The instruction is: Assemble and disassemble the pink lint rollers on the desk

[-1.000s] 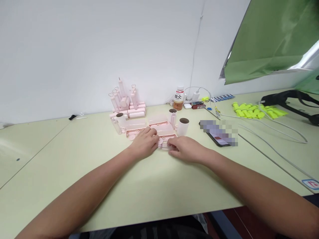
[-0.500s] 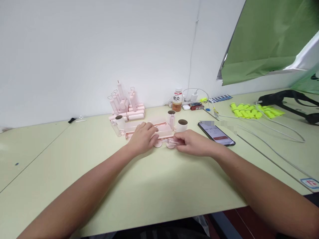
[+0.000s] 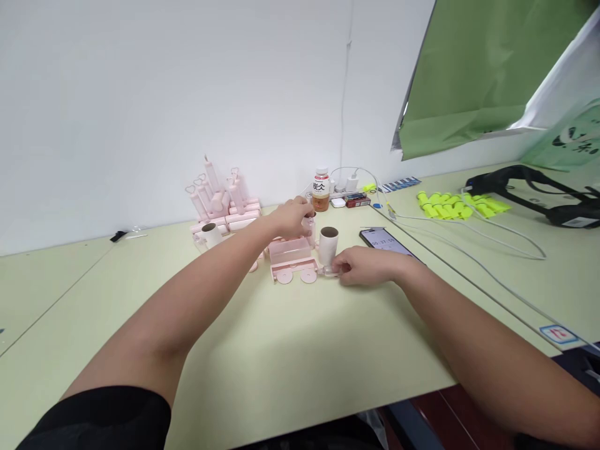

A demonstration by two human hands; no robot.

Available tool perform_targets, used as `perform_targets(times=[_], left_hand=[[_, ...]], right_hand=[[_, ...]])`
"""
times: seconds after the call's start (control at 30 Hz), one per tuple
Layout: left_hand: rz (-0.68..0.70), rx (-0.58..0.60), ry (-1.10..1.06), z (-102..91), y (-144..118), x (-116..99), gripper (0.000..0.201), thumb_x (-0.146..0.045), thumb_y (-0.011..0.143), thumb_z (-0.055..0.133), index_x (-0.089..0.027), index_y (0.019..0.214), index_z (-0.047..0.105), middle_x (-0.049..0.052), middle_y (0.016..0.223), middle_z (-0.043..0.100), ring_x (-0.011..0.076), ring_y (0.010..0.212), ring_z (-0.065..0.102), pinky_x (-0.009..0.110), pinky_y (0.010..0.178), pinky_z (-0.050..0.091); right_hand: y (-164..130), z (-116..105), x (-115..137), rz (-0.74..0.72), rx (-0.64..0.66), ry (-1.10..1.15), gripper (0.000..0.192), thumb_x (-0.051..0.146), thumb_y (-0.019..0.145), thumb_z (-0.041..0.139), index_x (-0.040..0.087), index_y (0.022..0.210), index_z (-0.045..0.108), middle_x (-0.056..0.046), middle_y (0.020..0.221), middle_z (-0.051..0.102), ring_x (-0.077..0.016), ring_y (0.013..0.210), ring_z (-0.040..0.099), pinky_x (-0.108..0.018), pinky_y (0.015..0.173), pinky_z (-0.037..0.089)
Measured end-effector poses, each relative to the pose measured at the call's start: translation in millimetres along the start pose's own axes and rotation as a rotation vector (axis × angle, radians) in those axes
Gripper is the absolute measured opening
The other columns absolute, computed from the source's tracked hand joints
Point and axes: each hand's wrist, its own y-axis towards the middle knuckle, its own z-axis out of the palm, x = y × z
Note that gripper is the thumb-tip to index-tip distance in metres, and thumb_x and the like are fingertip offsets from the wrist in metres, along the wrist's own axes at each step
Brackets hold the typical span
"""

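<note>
While the left hand (image 3: pixel 291 217) swings off the open pink case (image 3: pixel 293 251) to a clear pink bottle (image 3: pixel 311 231) behind, grip unclear, two discs (image 3: pixel 284 276) show fully out front; the right hand (image 3: pixel 368 265) pinches a clear piece (image 3: pixel 329 272) beside the white tube (image 3: pixel 327 246).

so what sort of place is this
Probably a workroom or office: a pale table against a white wall, with a small label stuck near its edge and pink cases grouped at the back.
</note>
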Motion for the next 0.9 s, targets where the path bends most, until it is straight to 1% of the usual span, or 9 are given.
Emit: perform_targets(times=[0.07, 0.17, 0.27, 0.33, 0.47, 0.57, 0.67, 0.8, 0.9], left_hand=[[-0.005, 0.046, 0.020, 1.9, 7, 1, 0.055, -0.045, 0.073, 0.067, -0.021, 0.122, 0.057, 0.010, 0.136, 0.046, 0.0267, 0.113, 0.056, 0.034, 0.093, 0.046], [-0.024, 0.083, 0.037, 5.0, 13, 1, 0.054, -0.055, 0.072, 0.065, -0.019, 0.112, 0.062, 0.011, 0.124, 0.056, 0.0278, 0.102, 0.061, 0.034, 0.081, 0.048], [-0.060, 0.085, 0.034, 7.1, 17, 0, 0.045, -0.054, 0.072, 0.063, -0.018, 0.099, 0.065, 0.010, 0.105, 0.065, 0.0263, 0.089, 0.064, 0.032, 0.070, 0.047], [-0.083, 0.084, 0.027, 7.4, 19, 0, 0.043, -0.051, 0.072, 0.063, -0.018, 0.099, 0.065, 0.009, 0.101, 0.067, 0.0255, 0.086, 0.065, 0.031, 0.068, 0.046], [-0.128, 0.073, 0.014, 6.2, 25, 6, 0.045, -0.049, 0.072, 0.064, -0.018, 0.104, 0.065, 0.009, 0.110, 0.067, 0.0259, 0.093, 0.064, 0.030, 0.071, 0.047], [-0.139, 0.075, -0.003, 5.6, 29, 11, 0.047, -0.049, 0.072, 0.064, -0.016, 0.105, 0.065, 0.011, 0.111, 0.066, 0.0268, 0.094, 0.065, 0.031, 0.074, 0.048], [-0.125, 0.072, -0.013, 6.6, 30, 16, 0.053, -0.050, 0.071, 0.066, -0.015, 0.110, 0.063, 0.013, 0.117, 0.063, 0.0290, 0.102, 0.063, 0.032, 0.082, 0.048], [-0.110, -0.020, -0.226, 9.7, 22, 26, 0.077, -0.061, 0.072, 0.064, -0.018, 0.132, 0.043, 0.013, 0.137, 0.051, 0.0266, 0.117, 0.056, 0.032, 0.092, 0.047], [-0.200, -0.085, -0.373, 13.3, 13, 39, 0.071, -0.065, 0.083, 0.048, -0.022, 0.137, 0.032, 0.013, 0.144, 0.045, 0.0228, 0.122, 0.054, 0.031, 0.093, 0.047]], right_hand=[[2, 1, -1, -0.025, -0.002, 0.015, 0.004, 0.024, 0.070, 0.054, 0.023, 0.070, 0.051, 0.001, 0.070, 0.057, -0.0156, 0.059, 0.049, -0.028, 0.050, 0.029], [4, 1, -2, -0.050, -0.013, 0.027, 0.004, 0.025, 0.070, 0.055, 0.022, 0.070, 0.052, 0.000, 0.070, 0.057, -0.0157, 0.060, 0.049, -0.028, 0.051, 0.029], [5, 1, -2, -0.065, -0.024, 0.019, 0.004, 0.025, 0.070, 0.055, 0.022, 0.070, 0.052, 0.000, 0.071, 0.058, -0.0159, 0.060, 0.050, -0.028, 0.052, 0.029], [6, 2, -1, -0.075, -0.028, 0.007, 0.004, 0.024, 0.070, 0.055, 0.022, 0.069, 0.051, 0.000, 0.071, 0.058, -0.0157, 0.060, 0.049, -0.028, 0.052, 0.029], [8, 3, 1, -0.076, -0.053, -0.021, 0.006, 0.024, 0.072, 0.052, 0.022, 0.068, 0.049, 0.001, 0.069, 0.056, -0.0148, 0.058, 0.048, -0.028, 0.051, 0.028], [9, 3, 3, -0.074, -0.061, -0.018, 0.008, 0.024, 0.073, 0.052, 0.021, 0.067, 0.047, 0.001, 0.067, 0.054, -0.0140, 0.057, 0.046, -0.027, 0.051, 0.026], [9, 3, 4, -0.075, -0.070, -0.014, 0.010, 0.024, 0.074, 0.053, 0.021, 0.068, 0.045, 0.001, 0.066, 0.054, -0.0134, 0.056, 0.044, -0.028, 0.051, 0.026], [11, 4, 3, -0.080, -0.088, -0.014, 0.009, 0.024, 0.075, 0.052, 0.021, 0.068, 0.046, 0.002, 0.067, 0.055, -0.0137, 0.057, 0.045, -0.027, 0.051, 0.026], [14, 4, 1, -0.100, -0.094, -0.009, 0.007, 0.024, 0.075, 0.052, 0.022, 0.070, 0.048, 0.001, 0.070, 0.056, -0.0142, 0.059, 0.047, -0.027, 0.052, 0.027]])
